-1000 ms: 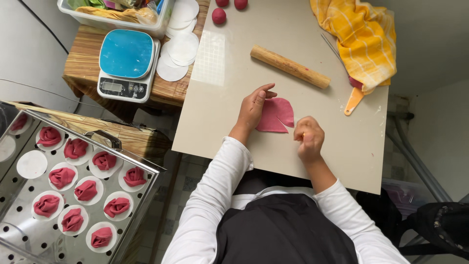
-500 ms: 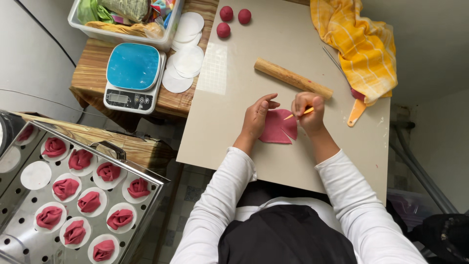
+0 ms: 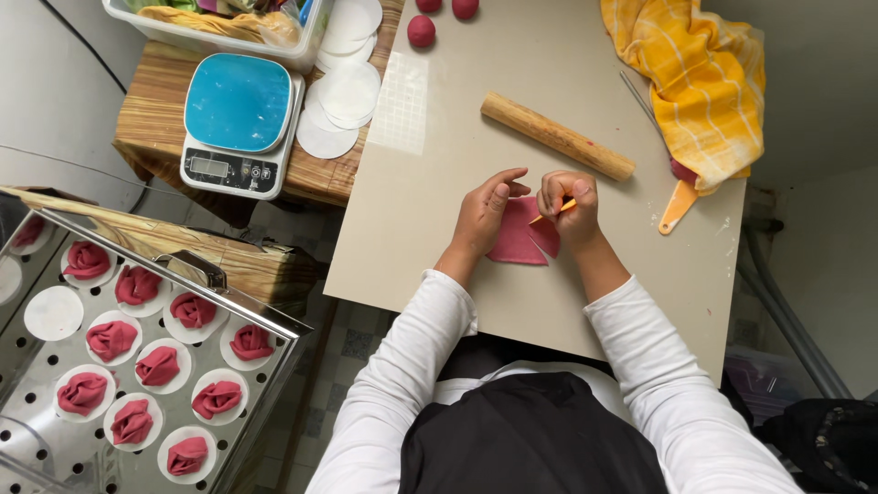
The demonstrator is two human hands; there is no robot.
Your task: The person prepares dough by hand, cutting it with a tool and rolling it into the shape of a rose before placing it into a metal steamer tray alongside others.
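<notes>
A pale bench point(image 3: 439, 210) carries a rolling pin point(image 3: 556, 135), a yellow cloth point(image 3: 700, 73) and red dough balls point(image 3: 421, 30); beside it stand a blue scale point(image 3: 238, 123) and a steamer tray point(image 3: 137, 366). The left hand point(image 3: 483, 212) rests flat, released, on the pink dough sheet point(image 3: 519, 240). The right hand point(image 3: 569, 206) grasps an orange tool point(image 3: 565, 207) at the sheet's edge, lower than half a second ago.

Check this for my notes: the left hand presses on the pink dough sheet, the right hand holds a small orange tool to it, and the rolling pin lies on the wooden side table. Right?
Not quite. The rolling pin lies on the beige board, just beyond the hands, not on the wooden side table, as the head view shows. The left hand on the pink dough sheet and the right hand with the orange tool are correct.
</notes>
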